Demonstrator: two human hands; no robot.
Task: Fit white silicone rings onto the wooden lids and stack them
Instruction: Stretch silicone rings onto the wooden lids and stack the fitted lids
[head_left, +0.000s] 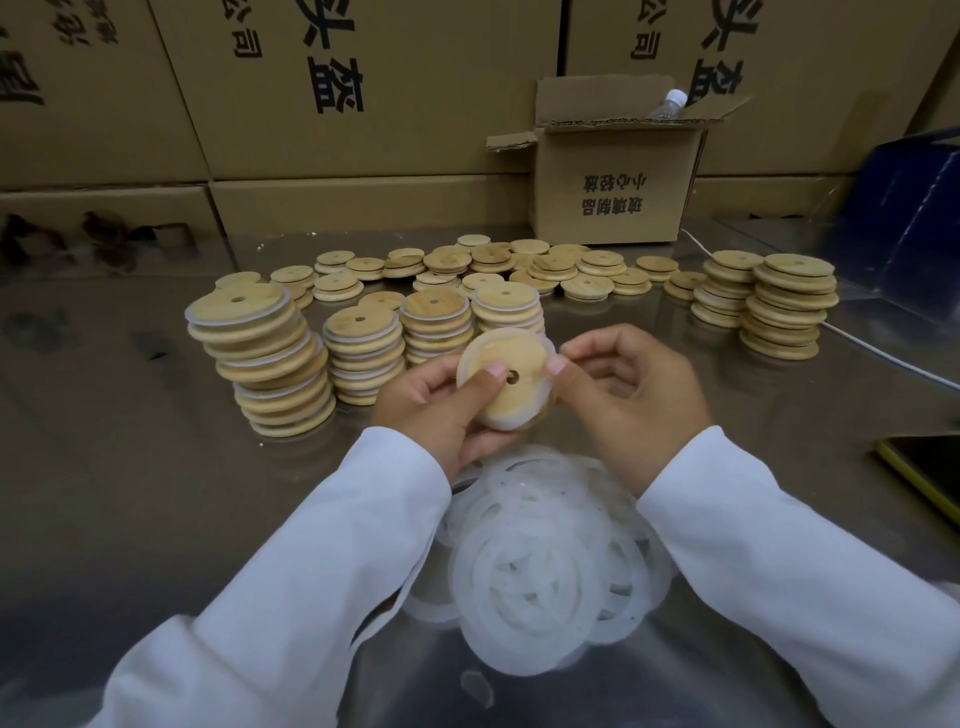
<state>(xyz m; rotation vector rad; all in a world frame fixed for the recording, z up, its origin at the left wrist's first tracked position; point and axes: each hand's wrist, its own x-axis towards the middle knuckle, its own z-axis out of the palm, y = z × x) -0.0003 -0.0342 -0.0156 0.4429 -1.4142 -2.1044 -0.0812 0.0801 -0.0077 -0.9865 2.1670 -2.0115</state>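
Head camera: we look down at a steel table with both hands raised just above it, in white sleeves. The left hand grips a wooden lid, thumb laid across its top face beside the small hole and fingers curled underneath. The right hand is closed on the lid's right edge, thumb and fingers pinching the white silicone ring that runs round the rim. The ring seems to sit on most of the rim, but we cannot tell whether it is seated under the right-hand fingers.

Below the hands, near the table's front edge, lies a loose pile of rings, overlapping one another. Just behind the held lid stand four ringed stacks in a row, white edges showing between the lids; the leftmost is the tallest and leans. Behind them bare lids are spread in low heaps across the table. To the right, well apart from the hands, stand two stacks of bare lids, touching each other.

At the back an open small carton rests on the table with a bottle sticking out of it, and large printed cartons form a wall behind. A white cable crosses the table on the right, past a blue box.
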